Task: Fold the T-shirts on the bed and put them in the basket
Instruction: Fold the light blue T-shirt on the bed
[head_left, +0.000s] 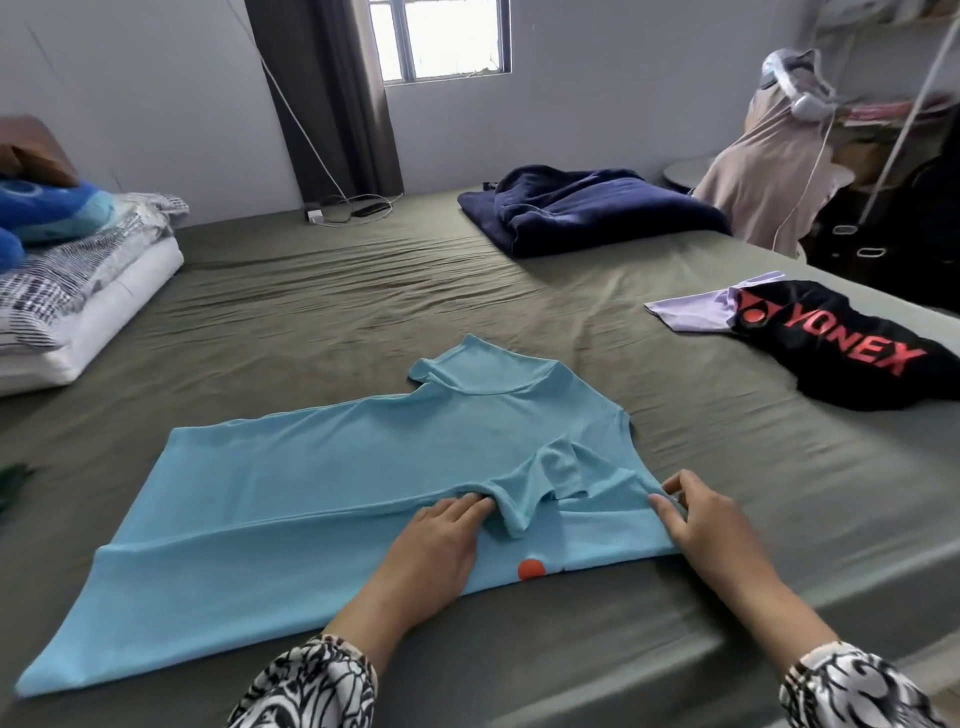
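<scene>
Three T-shirts lie on the bed (363, 291), which is covered by an olive-green sheet. The light blue T-shirt (291, 499) is spread flat near the front edge, its near side folded over lengthwise and one sleeve (540, 483) turned in on top; an orange dot (532, 569) shows at its near edge. The black T-shirt (841, 353) lies well apart to the right and reads "YONEX" in red letters beside a red logo. A lilac T-shirt (691, 309) lies partly under the black one.

The left hand (436, 545) rests flat on the blue shirt, its fingers (462, 506) straight and close together, tips pressing the cloth just beside the folded sleeve. The right hand (711, 525) sits at the shirt's right edge, fingers (670, 512) curled and pinching the fabric there.

One folded navy blanket (597, 213) lies at the far side of the bed. Patterned bedding (67, 280) is stacked on the left, with a blue cushion (57, 205) on top.
</scene>
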